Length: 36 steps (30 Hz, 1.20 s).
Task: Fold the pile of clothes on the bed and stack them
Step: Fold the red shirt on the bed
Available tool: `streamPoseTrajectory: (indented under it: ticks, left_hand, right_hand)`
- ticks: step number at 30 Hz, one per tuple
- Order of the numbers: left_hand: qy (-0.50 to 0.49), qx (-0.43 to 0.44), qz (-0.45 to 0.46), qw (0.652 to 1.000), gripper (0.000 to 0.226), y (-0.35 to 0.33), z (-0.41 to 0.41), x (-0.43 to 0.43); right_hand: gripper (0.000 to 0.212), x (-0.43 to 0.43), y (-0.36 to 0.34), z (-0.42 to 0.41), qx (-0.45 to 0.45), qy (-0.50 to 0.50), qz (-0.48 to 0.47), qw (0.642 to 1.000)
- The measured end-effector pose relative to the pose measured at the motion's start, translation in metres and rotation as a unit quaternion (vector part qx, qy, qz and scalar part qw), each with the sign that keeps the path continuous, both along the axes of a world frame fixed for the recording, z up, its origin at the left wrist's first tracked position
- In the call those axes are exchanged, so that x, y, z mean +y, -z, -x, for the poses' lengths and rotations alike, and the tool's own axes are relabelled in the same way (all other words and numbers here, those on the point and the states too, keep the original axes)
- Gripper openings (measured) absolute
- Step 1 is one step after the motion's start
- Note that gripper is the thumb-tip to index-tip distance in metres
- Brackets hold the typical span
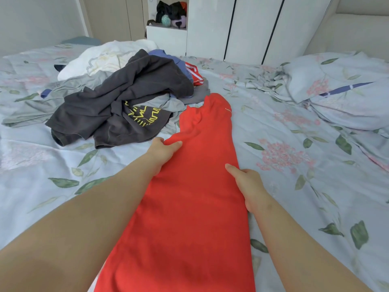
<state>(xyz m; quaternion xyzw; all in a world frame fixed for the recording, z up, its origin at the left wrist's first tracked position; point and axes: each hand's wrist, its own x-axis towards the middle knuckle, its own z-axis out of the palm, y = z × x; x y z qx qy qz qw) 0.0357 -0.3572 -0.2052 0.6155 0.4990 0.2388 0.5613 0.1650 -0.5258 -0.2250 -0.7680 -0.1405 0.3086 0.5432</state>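
Red soft-fabric garment [195, 207], folded lengthwise into a long narrow strip, lies flat on the pale blue floral bedsheet [294, 207] and runs away from the person, apparently laid out ready for a crosswise fold. At the garment's right edge the right hand [249, 186] grips the fabric, thumb on top and fingers seemingly tucked beneath; slightly farther along its left edge the left hand [163, 153] pinches a raised fold between thumb and curled fingers. Beyond and left of the garment's far end sits the unfolded pile: a crumpled dark grey T-shirt with yellow print [126, 102], then a rumpled white garment [99, 60] behind it.
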Motion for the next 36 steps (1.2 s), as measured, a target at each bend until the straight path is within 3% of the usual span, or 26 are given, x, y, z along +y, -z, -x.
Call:
streamPoseTrajectory:
  ticks: [2, 5, 8, 10, 12, 18, 24, 25, 28, 30, 33, 36]
  left_hand:
    - [-0.002, -0.003, -0.031, 1.000, 0.042, 0.005, -0.006, 0.008]
    - [-0.102, -0.014, -0.049, 0.993, 0.009, 0.019, -0.004, 0.027]
    - [-0.056, 0.014, 0.005, 0.998, 0.013, 0.017, -0.008, 0.044]
    - [0.004, 0.021, 0.062, 0.998, 0.048, 0.006, -0.019, 0.054]
    - [0.034, 0.025, 0.076, 0.996, 0.064, -0.001, -0.035, 0.065]
    - [0.035, 0.027, 0.013, 0.999, 0.024, 0.001, -0.089, 0.091]
    - [0.032, 0.001, -0.032, 0.999, 0.066, 0.005, -0.124, 0.113]
    - [0.024, -0.006, -0.051, 0.998, 0.065, 0.006, -0.127, 0.117]
    - [-0.099, -0.085, -0.109, 0.985, 0.049, 0.015, -0.132, 0.134]
    - [-0.128, -0.116, -0.080, 0.982, 0.050, 0.022, -0.134, 0.140]
    - [-0.055, -0.124, 0.014, 0.991, 0.054, 0.026, -0.140, 0.147]
    - [0.065, -0.126, 0.036, 0.989, 0.042, 0.013, -0.149, 0.149]
  right_hand:
    - [0.019, 0.014, 0.003, -0.010, 0.009, 0.016, -0.005, 1.000]
    - [0.008, 0.022, 0.007, -0.027, 0.041, 0.063, -0.023, 0.997]
    - [0.004, 0.030, 0.006, -0.040, 0.047, 0.046, -0.033, 0.997]
    - [0.014, 0.040, 0.003, -0.048, 0.081, 0.012, -0.049, 0.995]
    - [0.024, 0.053, 0.002, -0.057, 0.101, 0.006, -0.058, 0.993]
    - [0.040, 0.102, 0.011, -0.085, 0.063, 0.019, -0.055, 0.996]
    - [0.059, 0.143, 0.004, -0.112, 0.064, 0.019, -0.064, 0.996]
    - [0.058, 0.148, 0.004, -0.117, 0.054, 0.011, -0.055, 0.997]
    - [0.016, 0.154, 0.000, -0.132, -0.001, 0.036, -0.066, 0.997]
    - [0.013, 0.155, 0.000, -0.141, 0.009, 0.072, -0.094, 0.993]
    - [0.032, 0.163, 0.002, -0.155, 0.096, 0.069, -0.099, 0.988]
    - [0.053, 0.179, -0.003, -0.167, 0.080, 0.050, -0.092, 0.991]
